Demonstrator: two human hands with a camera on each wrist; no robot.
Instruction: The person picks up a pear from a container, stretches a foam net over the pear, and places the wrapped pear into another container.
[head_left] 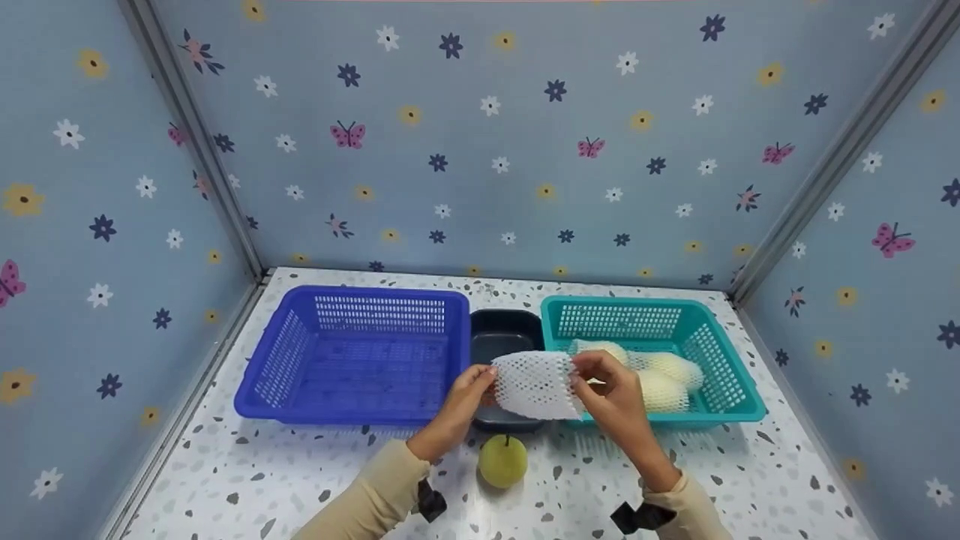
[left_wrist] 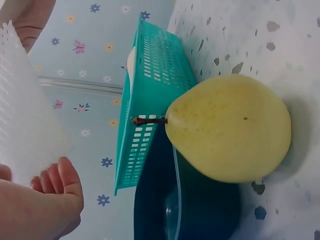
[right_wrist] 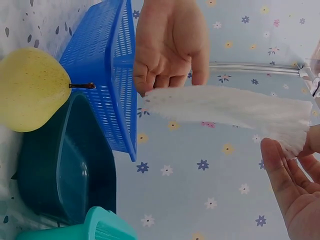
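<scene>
A white foam fruit net (head_left: 536, 385) is stretched flat between both hands above a dark tray (head_left: 506, 324). My left hand (head_left: 466, 397) pinches its left end, and my right hand (head_left: 613, 390) pinches the right end. In the right wrist view the foam net (right_wrist: 230, 107) appears nearly edge-on, with fingertips at both ends. A bare yellow-green pear (head_left: 502, 461) with a dark stem sits on the table just in front of the tray, below the hands. The left wrist view shows this pear (left_wrist: 230, 129) close up.
On the left stands a blue plastic basket (head_left: 352, 420) with nothing in it. A teal basket (head_left: 724, 360) on the right holds several pears in foam nets (head_left: 664, 390). Flower-patterned panels (head_left: 480, 150) enclose the speckled table (head_left: 247, 480) at the back and sides.
</scene>
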